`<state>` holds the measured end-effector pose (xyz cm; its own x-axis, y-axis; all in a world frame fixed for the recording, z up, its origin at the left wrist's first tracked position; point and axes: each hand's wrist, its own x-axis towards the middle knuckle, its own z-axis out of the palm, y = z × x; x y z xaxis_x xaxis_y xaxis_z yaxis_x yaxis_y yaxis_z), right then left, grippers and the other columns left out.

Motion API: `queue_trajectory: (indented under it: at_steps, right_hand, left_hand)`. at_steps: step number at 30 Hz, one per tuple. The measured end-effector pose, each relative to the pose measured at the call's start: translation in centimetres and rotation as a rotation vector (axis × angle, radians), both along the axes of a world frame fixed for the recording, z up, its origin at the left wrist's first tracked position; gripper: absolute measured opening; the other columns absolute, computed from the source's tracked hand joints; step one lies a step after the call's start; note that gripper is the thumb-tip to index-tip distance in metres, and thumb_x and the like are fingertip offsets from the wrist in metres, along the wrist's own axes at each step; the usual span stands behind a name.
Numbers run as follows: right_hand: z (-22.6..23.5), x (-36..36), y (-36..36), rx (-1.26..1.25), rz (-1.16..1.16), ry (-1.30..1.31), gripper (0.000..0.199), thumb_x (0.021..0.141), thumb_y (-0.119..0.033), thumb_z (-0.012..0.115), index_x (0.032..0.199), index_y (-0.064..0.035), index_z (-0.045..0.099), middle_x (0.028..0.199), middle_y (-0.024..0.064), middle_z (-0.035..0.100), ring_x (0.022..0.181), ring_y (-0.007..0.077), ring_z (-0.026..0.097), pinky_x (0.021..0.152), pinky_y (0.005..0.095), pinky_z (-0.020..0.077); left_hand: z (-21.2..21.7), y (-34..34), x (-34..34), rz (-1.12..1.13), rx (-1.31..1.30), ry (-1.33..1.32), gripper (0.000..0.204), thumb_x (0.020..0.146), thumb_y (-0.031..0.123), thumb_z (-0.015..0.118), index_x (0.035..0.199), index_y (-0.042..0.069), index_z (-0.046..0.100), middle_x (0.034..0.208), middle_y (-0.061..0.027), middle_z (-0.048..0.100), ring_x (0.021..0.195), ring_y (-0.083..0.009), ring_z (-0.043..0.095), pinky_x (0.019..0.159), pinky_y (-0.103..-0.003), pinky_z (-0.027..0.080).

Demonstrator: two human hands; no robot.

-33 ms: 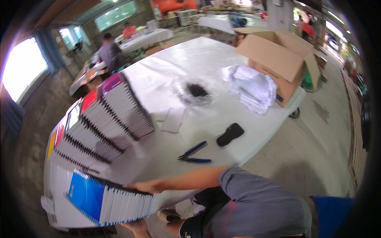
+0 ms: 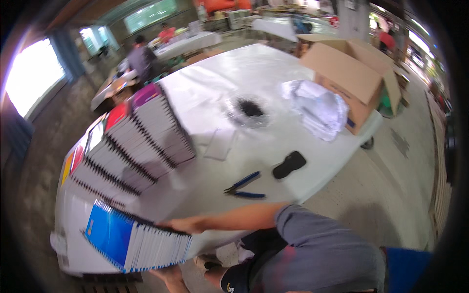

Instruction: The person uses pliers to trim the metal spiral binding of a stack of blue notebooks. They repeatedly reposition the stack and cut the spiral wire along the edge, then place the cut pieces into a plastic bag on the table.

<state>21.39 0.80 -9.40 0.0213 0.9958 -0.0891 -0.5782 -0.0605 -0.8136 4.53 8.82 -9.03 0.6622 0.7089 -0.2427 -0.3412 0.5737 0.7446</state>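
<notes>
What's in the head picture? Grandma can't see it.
A left hand and right hand hold a blue-topped stack of spiral notebooks at a white table, with more stacks beyond. Pliers and an open cardboard box are further right.

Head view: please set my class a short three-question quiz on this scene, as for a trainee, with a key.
1. What colour is the top cover of the notebook stack between the left hand and right hand? A) red; B) blue; C) purple.
2. True or false: the pliers lie with their handles pressed together.
3. What lies on the table beside the open cardboard box?

Key: 1. B. 2. False: the handles are spread apart. 3. Crumpled white wrapping.
</notes>
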Motion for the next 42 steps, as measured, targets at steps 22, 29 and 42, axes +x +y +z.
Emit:
queue_trajectory:
  at_steps: [22, 29, 42]
  right_hand:
    - [-0.4, -7.8, -5.1, -0.392, -0.624, -1.497, 0.109, 0.055, -0.054, 0.081, 0.131, 0.0072, 0.032, 0.124, 0.0245, 0.049, 0.121, 0.0363, 0.044, 0.105, 0.0583, 0.0141]
    - [-1.2, -4.7, -4.8, -0.081, -0.521, -1.216, 0.1, 0.054, -0.052, 0.083, 0.126, 0.0015, 0.041, 0.119, 0.0216, 0.053, 0.11, 0.0372, 0.053, 0.099, 0.0498, 0.0304]
    - [-1.9, 3.9, -4.2, -0.143, -0.094, -1.288, 0.101, 0.038, -0.039, 0.091, 0.123, -0.0013, 0.051, 0.127, 0.0149, 0.051, 0.119, 0.029, 0.045, 0.105, 0.0391, 0.0282]
  left_hand:
    - [0.5, 14.9, 2.7, -0.646, 1.19, 0.355, 0.065, 0.048, 0.0, 0.086, 0.107, 0.0, 0.058, 0.099, -0.0045, 0.067, 0.086, -0.0154, 0.061, 0.083, -0.03, 0.048]
    - [-1.1, 14.3, 0.7, -0.619, 1.076, 0.427, 0.038, 0.052, 0.005, 0.085, 0.085, 0.0, 0.066, 0.075, -0.0011, 0.068, 0.069, -0.0095, 0.055, 0.071, -0.028, 0.047]
    - [-1.7, 5.3, -4.5, -0.026, 1.129, 0.564, 0.031, 0.052, 0.016, 0.088, 0.075, 0.002, 0.071, 0.071, -0.0063, 0.07, 0.062, -0.0115, 0.063, 0.063, -0.028, 0.049]
